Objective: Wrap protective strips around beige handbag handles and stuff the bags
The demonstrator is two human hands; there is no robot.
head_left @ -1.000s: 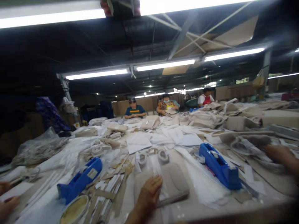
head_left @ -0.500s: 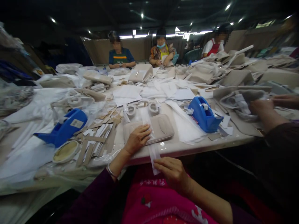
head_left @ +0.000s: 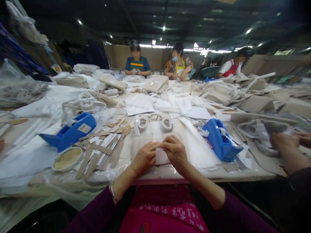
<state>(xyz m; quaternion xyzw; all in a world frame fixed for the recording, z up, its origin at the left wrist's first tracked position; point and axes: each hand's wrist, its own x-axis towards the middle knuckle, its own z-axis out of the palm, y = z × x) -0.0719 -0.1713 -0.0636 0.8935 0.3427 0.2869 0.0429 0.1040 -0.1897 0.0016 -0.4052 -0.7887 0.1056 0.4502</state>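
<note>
A flat beige bag (head_left: 139, 141) lies at the table's front edge, with a translucent white strip (head_left: 157, 130) running across its middle. Over the bag, my right hand (head_left: 175, 154) pinches the strip's end, folded back onto the top face. My left hand (head_left: 145, 158) meets it there, fingertips closed together on the same strip. The two hands touch or nearly touch, and they hide much of the bag. Just behind the bag stand two wrapped strap coils (head_left: 142, 123).
Blue tape dispensers stand left (head_left: 69, 132) and right (head_left: 221, 139). Cardboard strips (head_left: 103, 149) and a round tape roll (head_left: 67, 159) lie on the left. At right, a co-worker's hands (head_left: 284, 144) handle a wrapped bag. Other people sit across the table behind piled bags.
My right hand has brought the strip's loose end up from below the table edge onto the bag. My left hand has closed in beside it. The camera view has shifted.
</note>
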